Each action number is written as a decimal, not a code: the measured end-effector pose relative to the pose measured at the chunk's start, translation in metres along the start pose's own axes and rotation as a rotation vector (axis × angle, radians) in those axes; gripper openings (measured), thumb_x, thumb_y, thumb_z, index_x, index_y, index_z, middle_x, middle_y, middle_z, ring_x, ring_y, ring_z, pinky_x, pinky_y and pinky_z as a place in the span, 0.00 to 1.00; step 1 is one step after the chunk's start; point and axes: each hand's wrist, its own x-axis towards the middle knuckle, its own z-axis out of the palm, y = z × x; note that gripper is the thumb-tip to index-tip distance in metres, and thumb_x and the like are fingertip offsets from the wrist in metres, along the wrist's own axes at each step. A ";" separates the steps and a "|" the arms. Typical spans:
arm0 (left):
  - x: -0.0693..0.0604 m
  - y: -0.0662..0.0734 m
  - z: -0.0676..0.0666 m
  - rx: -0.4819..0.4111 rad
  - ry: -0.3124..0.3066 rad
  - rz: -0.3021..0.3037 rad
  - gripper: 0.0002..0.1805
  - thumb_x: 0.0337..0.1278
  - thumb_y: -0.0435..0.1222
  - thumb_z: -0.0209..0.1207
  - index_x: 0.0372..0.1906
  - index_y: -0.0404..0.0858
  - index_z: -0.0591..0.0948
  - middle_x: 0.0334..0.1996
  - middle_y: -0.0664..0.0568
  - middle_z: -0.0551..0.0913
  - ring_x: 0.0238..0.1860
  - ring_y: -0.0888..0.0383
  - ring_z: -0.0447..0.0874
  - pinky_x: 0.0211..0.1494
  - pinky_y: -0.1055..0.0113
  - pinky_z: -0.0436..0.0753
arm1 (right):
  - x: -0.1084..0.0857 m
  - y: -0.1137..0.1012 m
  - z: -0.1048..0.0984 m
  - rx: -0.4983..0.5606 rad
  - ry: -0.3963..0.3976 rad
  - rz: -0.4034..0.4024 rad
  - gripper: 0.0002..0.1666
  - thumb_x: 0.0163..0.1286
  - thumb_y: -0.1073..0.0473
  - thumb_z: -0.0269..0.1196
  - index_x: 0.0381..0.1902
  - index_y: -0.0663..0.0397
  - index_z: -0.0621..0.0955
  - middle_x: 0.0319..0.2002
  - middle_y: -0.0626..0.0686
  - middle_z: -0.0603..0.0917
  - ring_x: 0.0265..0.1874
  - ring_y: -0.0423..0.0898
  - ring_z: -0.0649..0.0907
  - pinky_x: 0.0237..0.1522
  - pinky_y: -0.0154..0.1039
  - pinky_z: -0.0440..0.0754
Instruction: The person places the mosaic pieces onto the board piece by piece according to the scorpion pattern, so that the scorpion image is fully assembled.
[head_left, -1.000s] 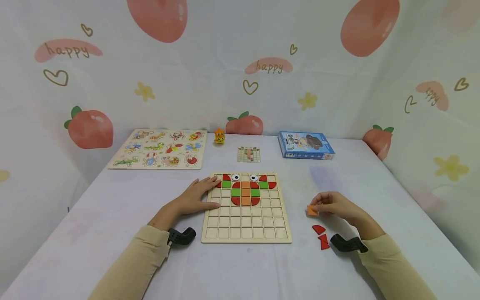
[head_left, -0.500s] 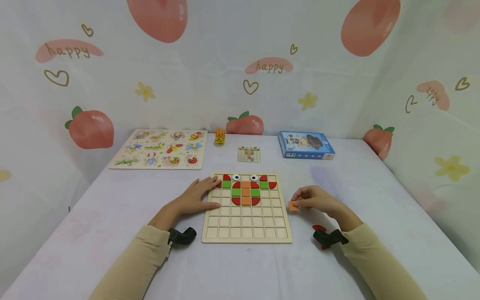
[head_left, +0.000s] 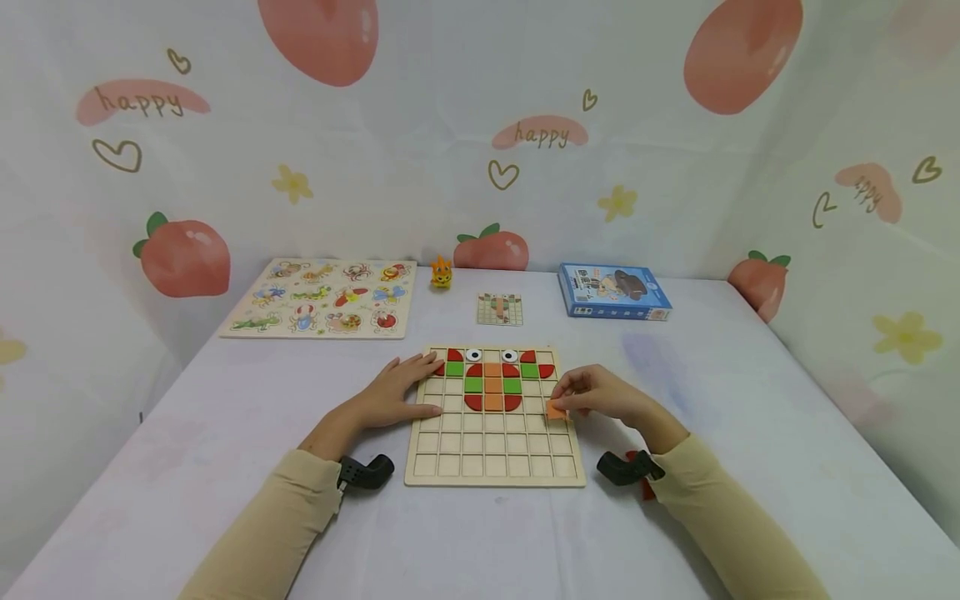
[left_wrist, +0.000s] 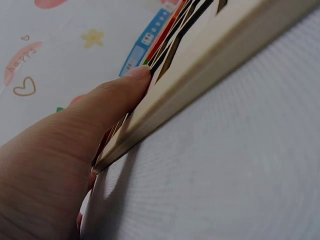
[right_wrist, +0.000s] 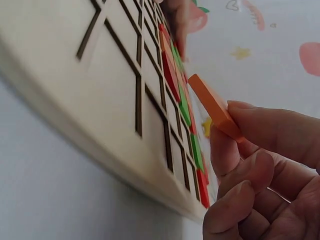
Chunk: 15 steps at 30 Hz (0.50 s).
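A wooden grid board (head_left: 495, 473) lies on the table with red, green and orange tiles and two eye pieces in its upper rows. My left hand (head_left: 386, 398) rests on the board's left edge with fingers spread and straight; in the left wrist view the thumb (left_wrist: 110, 97) lies on the rim. Between thumb and fingertip my right hand (head_left: 611, 398) pinches an orange square tile (right_wrist: 214, 106), held above the right side of the board. In the right wrist view the tile is tilted and apart from the grid.
Red pieces (head_left: 648, 490) lie right of the board, partly hidden under the right wrist. At the back are an insect puzzle board (head_left: 318, 300), a small orange figure (head_left: 441, 273), a pattern card (head_left: 499, 309) and a blue box (head_left: 615, 292).
My right hand has carried the orange tile leftward from the table at the right to over the board's right edge. The left hand has stayed in place.
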 end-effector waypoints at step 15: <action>0.000 0.003 0.000 -0.012 -0.002 -0.005 0.45 0.51 0.58 0.59 0.72 0.43 0.58 0.73 0.48 0.53 0.74 0.46 0.46 0.75 0.45 0.40 | 0.017 -0.018 0.025 0.087 -0.079 -0.080 0.12 0.64 0.60 0.62 0.39 0.66 0.80 0.27 0.46 0.81 0.23 0.40 0.77 0.28 0.33 0.77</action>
